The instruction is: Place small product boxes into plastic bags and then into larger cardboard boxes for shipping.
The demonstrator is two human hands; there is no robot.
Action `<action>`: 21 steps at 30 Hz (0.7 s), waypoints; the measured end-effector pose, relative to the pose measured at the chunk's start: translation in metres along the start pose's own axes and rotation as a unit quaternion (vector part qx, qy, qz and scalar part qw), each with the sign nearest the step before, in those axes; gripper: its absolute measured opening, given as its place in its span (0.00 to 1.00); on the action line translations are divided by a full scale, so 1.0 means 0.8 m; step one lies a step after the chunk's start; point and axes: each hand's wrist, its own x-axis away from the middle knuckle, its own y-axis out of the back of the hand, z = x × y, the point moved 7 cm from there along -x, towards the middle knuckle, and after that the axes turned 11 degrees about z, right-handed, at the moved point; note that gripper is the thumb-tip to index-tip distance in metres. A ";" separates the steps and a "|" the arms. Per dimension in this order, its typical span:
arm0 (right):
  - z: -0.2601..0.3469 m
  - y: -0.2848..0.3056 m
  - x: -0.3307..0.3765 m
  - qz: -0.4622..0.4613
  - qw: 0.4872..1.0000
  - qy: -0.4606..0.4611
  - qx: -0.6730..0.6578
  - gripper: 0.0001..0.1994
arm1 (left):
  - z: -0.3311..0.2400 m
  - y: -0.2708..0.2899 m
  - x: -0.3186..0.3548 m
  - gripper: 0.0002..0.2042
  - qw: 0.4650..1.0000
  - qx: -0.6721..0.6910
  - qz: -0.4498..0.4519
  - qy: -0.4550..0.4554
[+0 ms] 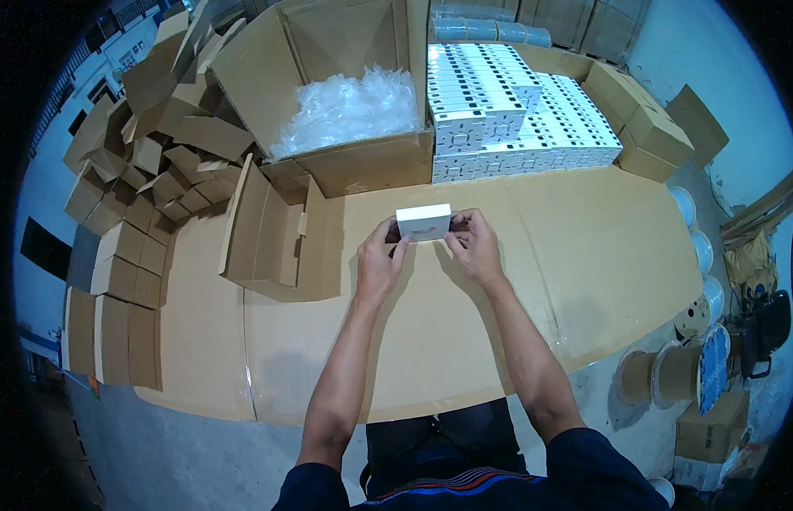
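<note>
Between my two hands I hold a small white box [424,226] by its left and right ends, over the middle of the cardboard-covered table. My left hand [380,258] is closed on its left end, and my right hand [476,247] grips the right end. Small printing shows on the side that faces me. To the left of my hands stands a narrow open brown carton [277,247], with nothing seen inside it. Beyond the hands, stacks of white boxes [533,119] are lined up in rows at the far right.
A large open carton [362,166] full of clear plastic packaging [352,109] stands at the back. Many small open cartons [188,149] are heaped at the far left, above closed brown boxes [128,272]. Spools [660,375] stand on the floor beyond the table's right edge [635,328].
</note>
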 end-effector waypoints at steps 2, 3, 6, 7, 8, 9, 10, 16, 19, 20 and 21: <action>0.000 0.015 0.008 -0.016 1.000 0.014 -0.009 0.14 | -0.006 -0.005 -0.002 0.17 1.000 -0.020 -0.012 -0.017; 0.007 0.009 0.014 0.003 1.000 -0.007 0.019 0.16 | -0.003 0.000 0.001 0.17 1.000 -0.024 -0.014 -0.013; 0.024 0.006 0.041 0.044 0.987 -0.002 0.153 0.20 | 0.003 0.012 0.007 0.18 0.999 -0.029 -0.017 0.004; 0.029 0.004 0.053 0.064 0.964 0.023 0.256 0.22 | 0.003 0.012 0.009 0.21 1.000 0.002 -0.011 0.009; 0.029 0.003 0.063 0.071 0.965 0.024 0.253 0.22 | 0.006 0.012 0.012 0.24 0.999 0.032 -0.006 0.015; 0.036 -0.006 0.074 0.096 0.936 0.042 0.335 0.22 | 0.010 0.017 0.014 0.24 0.999 0.029 -0.012 0.019; 0.042 -0.017 0.082 0.120 0.901 0.061 0.413 0.22 | 0.013 0.023 0.017 0.27 1.000 0.004 -0.018 0.005; 0.058 -0.034 0.090 0.121 0.908 0.034 0.400 0.20 | 0.017 0.068 0.027 0.29 0.996 -0.051 -0.068 -0.032; 0.069 -0.034 0.088 0.114 0.913 0.035 0.391 0.20 | -0.013 0.105 0.005 0.25 0.991 -0.064 -0.108 -0.043; 0.076 -0.035 0.083 0.117 0.914 0.027 0.388 0.20 | -0.030 0.122 -0.006 0.19 0.987 -0.052 -0.140 -0.053; 0.079 -0.032 0.079 0.119 0.915 0.017 0.386 0.20 | -0.045 0.134 -0.025 0.19 0.986 -0.057 -0.147 -0.057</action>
